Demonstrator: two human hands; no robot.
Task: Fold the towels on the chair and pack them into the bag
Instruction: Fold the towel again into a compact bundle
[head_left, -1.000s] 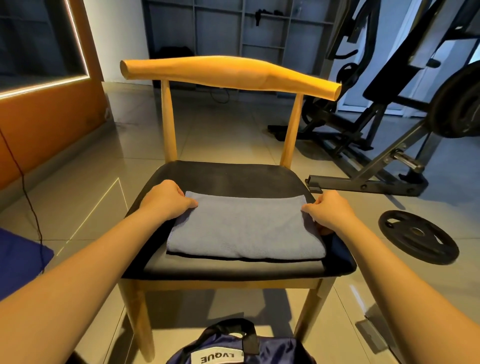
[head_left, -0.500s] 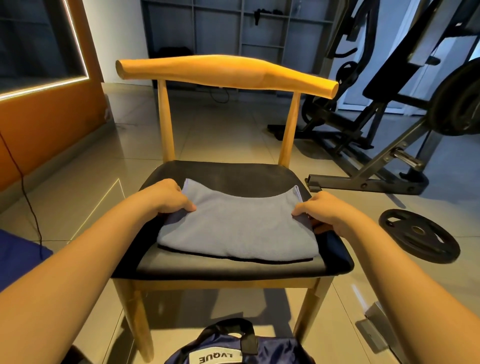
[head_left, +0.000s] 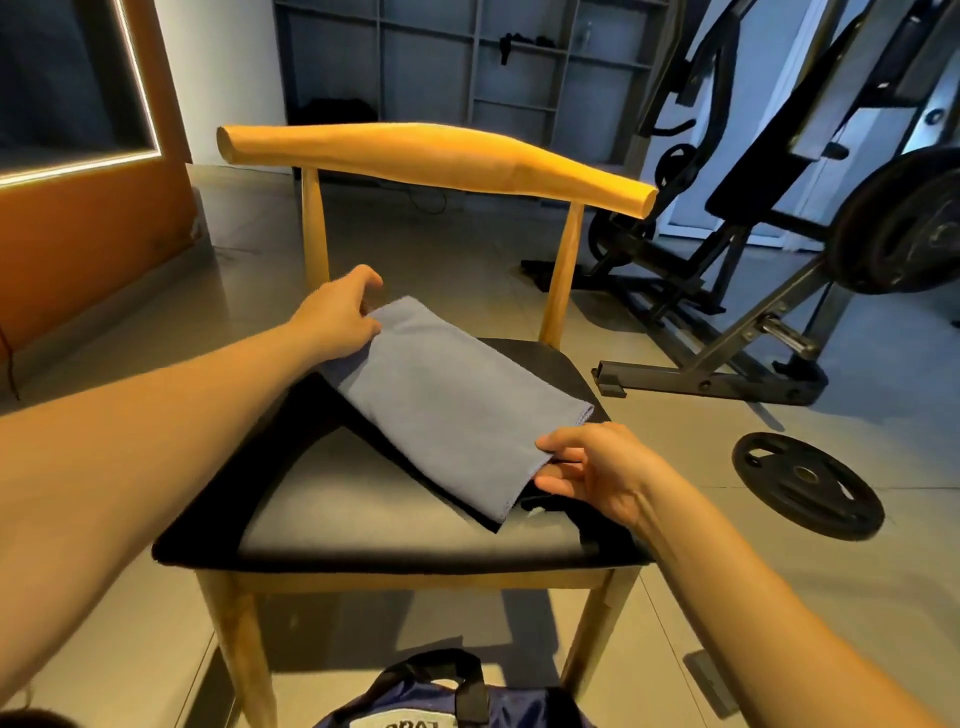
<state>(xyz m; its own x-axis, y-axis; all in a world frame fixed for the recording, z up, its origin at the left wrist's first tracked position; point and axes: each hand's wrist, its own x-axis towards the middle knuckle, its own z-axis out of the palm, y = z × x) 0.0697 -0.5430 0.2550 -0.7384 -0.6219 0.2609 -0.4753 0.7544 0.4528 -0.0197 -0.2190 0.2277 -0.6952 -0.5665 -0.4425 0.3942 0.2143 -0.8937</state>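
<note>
Pinches the folded grey towel (head_left: 447, 400) at both ends, with left hand (head_left: 337, 312) curled on its upper-left corner and right hand (head_left: 597, 467) on its lower-right. Slants across the chair (head_left: 389, 519) seat, mid-frame, above the bag (head_left: 415, 701) at the bottom edge.

Grey-blue towel (head_left: 447, 400): folded to a long rectangle, set diagonally above the chair (head_left: 395, 525) seat, far-left to near-right. Left hand (head_left: 337, 317) grips its far corner; right hand (head_left: 597, 467) pinches its near end. A dark towel (head_left: 543, 503) shows beneath its near edge. Navy bag (head_left: 415, 696): on the floor before the chair, black handle uppermost.
</note>
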